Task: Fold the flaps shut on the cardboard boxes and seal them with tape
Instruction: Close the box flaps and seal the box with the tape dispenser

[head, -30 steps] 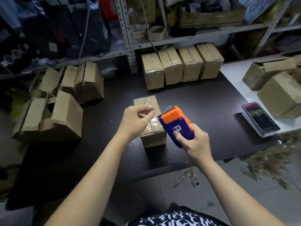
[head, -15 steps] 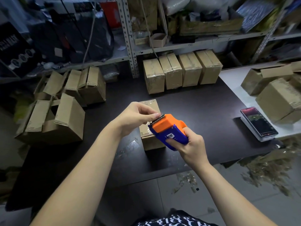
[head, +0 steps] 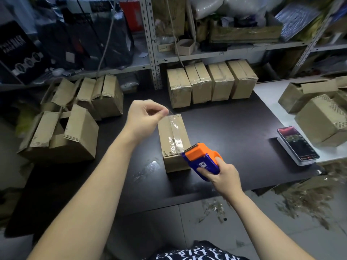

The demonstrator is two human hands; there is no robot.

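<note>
A small cardboard box (head: pixel 165 136) lies shut on the dark table (head: pixel 234 132), with clear tape (head: pixel 175 134) running along its top seam. My right hand (head: pixel 224 174) grips an orange and blue tape dispenser (head: pixel 201 158) at the box's near right corner. My left hand (head: pixel 148 113) hovers over the box's far left edge, thumb and fingers pinching the free end of the tape strip. The strip stretches from that pinch toward the dispenser.
Several taped boxes (head: pixel 212 81) stand in a row at the back under a metal shelf. Open boxes (head: pixel 62 132) with raised flaps crowd the left. More boxes (head: pixel 319 119) and a phone (head: pixel 297 143) sit on the white table at right. Tape scraps (head: pixel 148 168) lie near the box.
My left hand has drawn the tape end away from the dispenser to the box's far edge. My right hand has pulled the dispenser back to the near right corner.
</note>
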